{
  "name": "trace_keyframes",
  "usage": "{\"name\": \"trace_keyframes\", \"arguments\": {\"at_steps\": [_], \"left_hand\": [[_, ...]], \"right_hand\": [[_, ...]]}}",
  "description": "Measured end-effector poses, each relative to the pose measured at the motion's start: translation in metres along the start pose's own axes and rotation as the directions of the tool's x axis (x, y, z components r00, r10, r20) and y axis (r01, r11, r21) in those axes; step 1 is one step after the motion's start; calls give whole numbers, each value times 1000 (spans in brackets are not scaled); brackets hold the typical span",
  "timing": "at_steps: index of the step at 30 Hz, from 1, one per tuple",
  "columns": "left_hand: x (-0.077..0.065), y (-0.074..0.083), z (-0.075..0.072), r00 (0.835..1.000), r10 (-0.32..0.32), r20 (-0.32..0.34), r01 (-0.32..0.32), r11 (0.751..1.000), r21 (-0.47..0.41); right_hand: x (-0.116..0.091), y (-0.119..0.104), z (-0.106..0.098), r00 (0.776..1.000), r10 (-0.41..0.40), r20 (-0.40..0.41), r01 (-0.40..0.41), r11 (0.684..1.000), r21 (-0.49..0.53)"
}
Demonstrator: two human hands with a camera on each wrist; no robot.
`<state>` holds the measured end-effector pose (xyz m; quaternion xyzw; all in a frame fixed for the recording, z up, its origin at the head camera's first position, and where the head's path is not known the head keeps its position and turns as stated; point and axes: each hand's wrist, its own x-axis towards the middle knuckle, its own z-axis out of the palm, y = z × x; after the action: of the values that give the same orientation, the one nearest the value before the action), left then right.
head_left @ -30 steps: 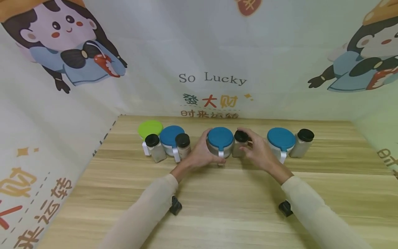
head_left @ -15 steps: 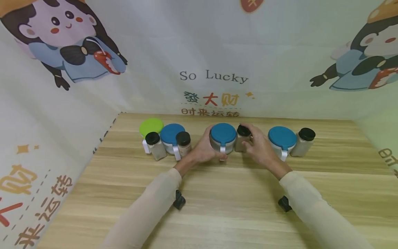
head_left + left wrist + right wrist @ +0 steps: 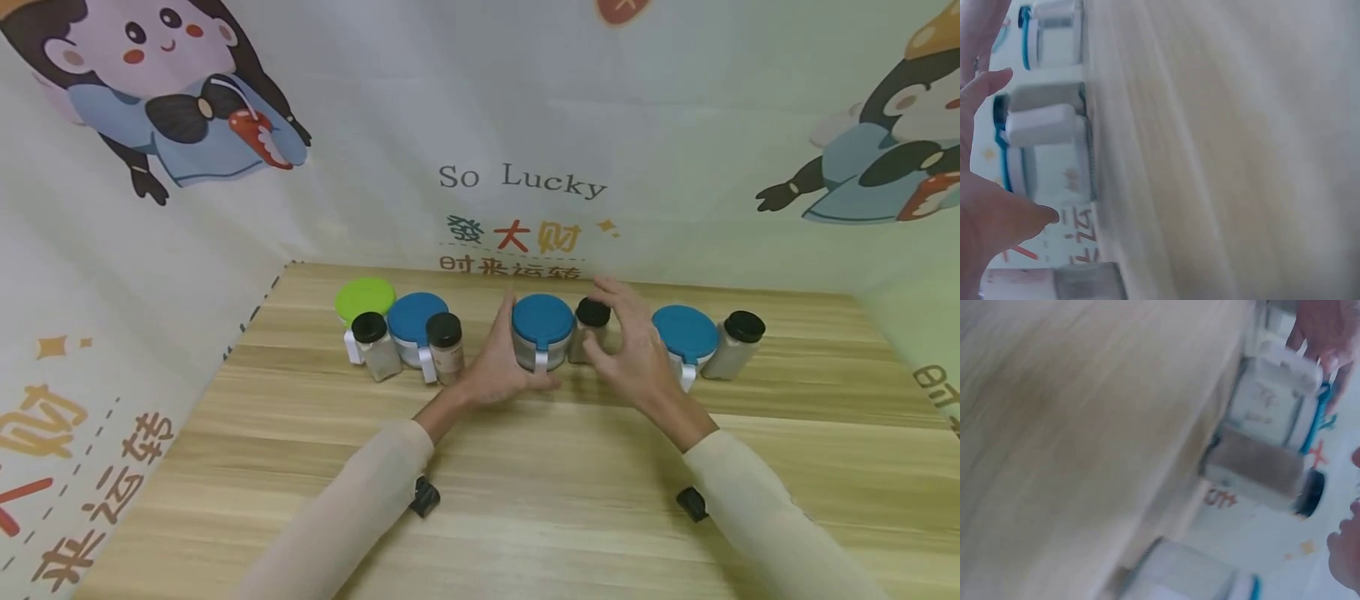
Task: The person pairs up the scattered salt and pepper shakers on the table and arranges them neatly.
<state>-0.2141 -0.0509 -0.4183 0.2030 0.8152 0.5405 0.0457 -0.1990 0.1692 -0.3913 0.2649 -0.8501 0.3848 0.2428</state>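
At the middle of the row stands a clear jar with a blue lid [image 3: 543,318] and a white handle. My left hand [image 3: 497,367] is spread around its left side, fingers behind and thumb in front. In the left wrist view the thumb [image 3: 1038,215] stands apart from the jar [image 3: 1054,165]. A square clear shaker jar with a black cap [image 3: 593,312] stands upright close against the blue-lidded jar's right side. My right hand [image 3: 637,354] is spread just right of it; the right wrist view shows a gap between fingers and shaker jar [image 3: 1260,465].
To the left stand a green-lidded jar [image 3: 365,298], another blue-lidded jar [image 3: 417,315] and two black-capped shaker jars in front of them. To the right are a third blue-lidded jar [image 3: 684,332] and a black-capped shaker jar [image 3: 742,342]. A printed cloth [image 3: 517,108] hangs behind the wooden table [image 3: 555,483].
My right hand has let go of the black-capped shaker jar and opened away to the right. My left hand has loosened from the middle blue-lidded jar. The head view has shifted slightly.
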Motion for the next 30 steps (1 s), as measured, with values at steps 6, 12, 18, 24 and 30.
{"name": "trace_keyframes", "arguments": {"at_steps": [6,12,18,24,30], "left_hand": [[-24,15,0,994,82,-72,-67,978,195],[-51,28,-15,955,264,-135,-206,918,338],[-66,25,-68,811,533,-242,-323,751,576],[-59,12,-138,975,221,2,-134,586,799],[-53,3,-158,992,17,122,-114,502,858]], "right_hand": [[3,-26,2,984,-177,-13,178,982,61],[10,-47,15,958,-280,54,277,959,66],[16,-70,44,954,-251,165,255,967,-2],[28,-92,83,969,-79,236,83,996,-10],[35,-96,106,959,17,282,17,993,-118]]}}
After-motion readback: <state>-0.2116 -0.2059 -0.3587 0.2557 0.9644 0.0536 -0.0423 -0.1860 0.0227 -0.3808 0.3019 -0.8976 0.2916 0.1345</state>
